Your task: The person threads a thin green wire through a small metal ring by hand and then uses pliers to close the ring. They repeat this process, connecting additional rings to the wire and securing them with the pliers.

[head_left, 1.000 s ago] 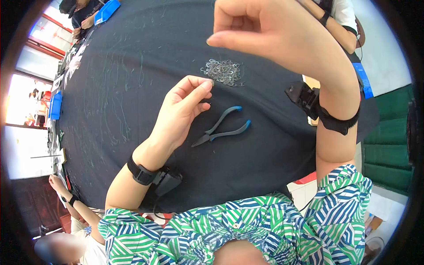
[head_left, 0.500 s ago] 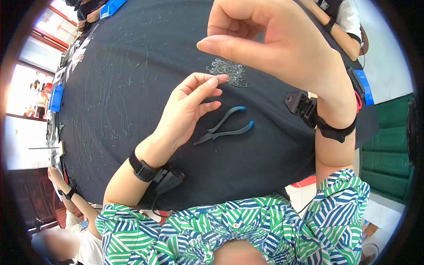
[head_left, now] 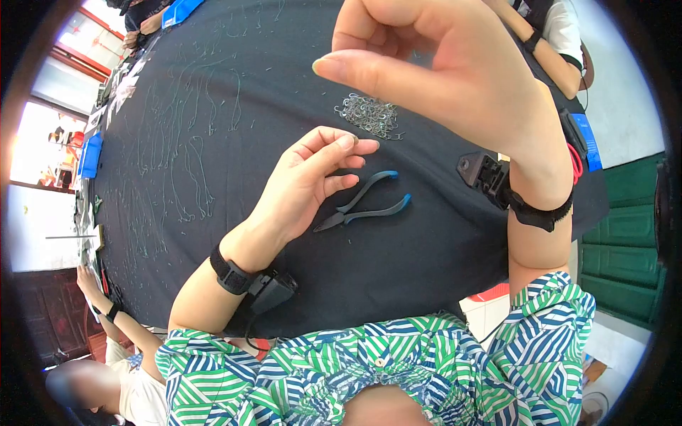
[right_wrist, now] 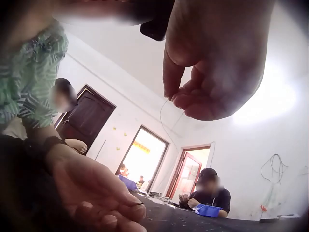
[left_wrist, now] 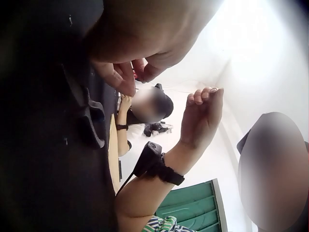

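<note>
My left hand [head_left: 302, 177] is over the dark cloth beside the pliers, thumb and index finger pinching a small dark hook [right_wrist: 139, 204], mostly covered by the fingertips. Raised high and close to the head camera, my right hand [head_left: 440, 71] pinches a thin line [right_wrist: 162, 118] between thumb and fingers. That line hangs down in a loose curve in the right wrist view. Pliers [head_left: 369, 211] with grey, blue-tipped handles lie spread on the cloth, right of the left wrist. Beyond the left fingertips sits a pile of small metal hooks [head_left: 367, 116].
Many thin greenish lines [head_left: 192, 177] are spread over the left part of the dark tablecloth [head_left: 398, 277]. Blue trays [head_left: 89, 156] stand along the far left edge. Other people sit around the table, one person's arm [head_left: 550, 60] at the upper right.
My left hand has shifted a little to the right, toward the pile, and its fingers have spread somewhat. The right hand has come slightly left and stays raised. The pliers lie as before.
</note>
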`<state>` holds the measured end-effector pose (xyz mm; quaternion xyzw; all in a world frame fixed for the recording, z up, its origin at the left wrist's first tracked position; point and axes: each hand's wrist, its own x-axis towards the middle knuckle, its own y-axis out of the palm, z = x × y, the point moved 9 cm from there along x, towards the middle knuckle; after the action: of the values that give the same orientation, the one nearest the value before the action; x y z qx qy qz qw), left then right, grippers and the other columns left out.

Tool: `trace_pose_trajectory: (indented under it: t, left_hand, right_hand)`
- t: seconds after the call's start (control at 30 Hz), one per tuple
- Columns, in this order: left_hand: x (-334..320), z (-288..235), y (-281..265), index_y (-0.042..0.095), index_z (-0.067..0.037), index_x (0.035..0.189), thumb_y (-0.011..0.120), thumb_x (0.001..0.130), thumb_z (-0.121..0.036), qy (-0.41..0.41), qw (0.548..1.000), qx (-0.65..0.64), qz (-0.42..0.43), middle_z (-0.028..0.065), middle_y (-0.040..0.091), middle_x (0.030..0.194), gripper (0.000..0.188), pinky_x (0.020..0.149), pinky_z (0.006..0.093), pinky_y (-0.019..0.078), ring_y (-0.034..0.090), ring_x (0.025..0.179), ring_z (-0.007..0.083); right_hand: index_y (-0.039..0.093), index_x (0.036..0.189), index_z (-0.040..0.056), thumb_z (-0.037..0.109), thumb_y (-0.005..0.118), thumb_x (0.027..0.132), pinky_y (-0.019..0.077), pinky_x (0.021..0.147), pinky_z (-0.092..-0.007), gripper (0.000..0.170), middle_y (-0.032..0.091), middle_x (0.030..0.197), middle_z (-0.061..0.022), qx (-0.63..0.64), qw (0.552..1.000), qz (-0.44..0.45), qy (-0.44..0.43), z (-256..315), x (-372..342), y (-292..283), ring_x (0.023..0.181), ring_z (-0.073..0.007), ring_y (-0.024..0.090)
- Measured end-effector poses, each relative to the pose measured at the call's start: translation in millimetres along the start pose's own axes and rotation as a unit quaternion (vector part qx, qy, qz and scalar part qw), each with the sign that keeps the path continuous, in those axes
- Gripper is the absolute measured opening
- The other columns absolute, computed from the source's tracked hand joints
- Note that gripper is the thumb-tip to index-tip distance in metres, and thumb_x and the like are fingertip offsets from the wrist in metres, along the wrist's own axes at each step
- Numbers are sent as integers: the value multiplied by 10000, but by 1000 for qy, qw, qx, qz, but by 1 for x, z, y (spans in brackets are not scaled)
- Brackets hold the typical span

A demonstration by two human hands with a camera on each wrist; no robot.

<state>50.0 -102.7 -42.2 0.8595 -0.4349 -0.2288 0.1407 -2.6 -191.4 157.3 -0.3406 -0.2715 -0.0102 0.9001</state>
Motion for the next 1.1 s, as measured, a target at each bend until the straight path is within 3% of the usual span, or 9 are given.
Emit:
trace_pose_trajectory:
  t: [0.33, 0.53, 0.73, 0.93, 1.03, 1.1]
  left_hand:
    - [-1, 1, 2, 599, -121, 1030, 590, 982, -220, -1, 1000, 20, 8, 55, 681, 1105, 111, 760, 210, 530, 628, 915, 60]
    - [-1, 0, -9, 603, -100, 1024, 585, 983, -201, 23, 998, 38, -41, 50, 595, 1270, 110, 763, 208, 528, 606, 999, 66]
    - [-2, -5, -7, 591, -84, 1007, 578, 984, -183, 42, 999, -1, -21, 124, 561, 1323, 102, 826, 235, 546, 609, 1090, 131]
    - [-3, -3, 3, 581, -73, 1006, 578, 983, -176, 27, 999, -19, 22, 168, 585, 1290, 105, 851, 257, 559, 617, 1111, 169]
    - [-4, -2, 6, 579, -61, 1007, 574, 984, -166, 24, 999, -25, 34, 169, 611, 1245, 108, 846, 261, 566, 634, 1081, 170]
    - [-4, -2, 6, 580, -56, 1002, 576, 980, -143, 19, 999, -29, 33, 155, 634, 1198, 90, 840, 259, 569, 649, 1037, 162]
  right_hand:
    - [624, 842, -13, 130, 670, 911, 396, 506, -196, 166, 600, 696, -29, 71, 997, -18, -31, -20, -1, -2, 582, -55, 502]
    - [626, 841, -7, 138, 671, 909, 382, 493, -190, 166, 603, 698, -29, 70, 997, -14, -29, -22, 0, 1, 569, -52, 497]
    - [629, 845, -6, 139, 675, 907, 381, 483, -186, 164, 607, 700, -37, 29, 999, -18, 5, -12, 2, 0, 557, -60, 502]
    - [636, 855, -6, 144, 682, 905, 411, 506, -192, 165, 614, 709, -48, 59, 995, -35, -65, -6, 1, 0, 573, -80, 527]
    - [637, 857, -8, 143, 683, 904, 424, 518, -192, 164, 614, 712, -47, -13, 998, -30, -47, 9, 2, 1, 586, -81, 538]
    - [637, 856, -11, 138, 681, 905, 426, 520, -191, 163, 614, 712, -46, 15, 998, -34, -57, 8, 2, 1, 590, -79, 540]
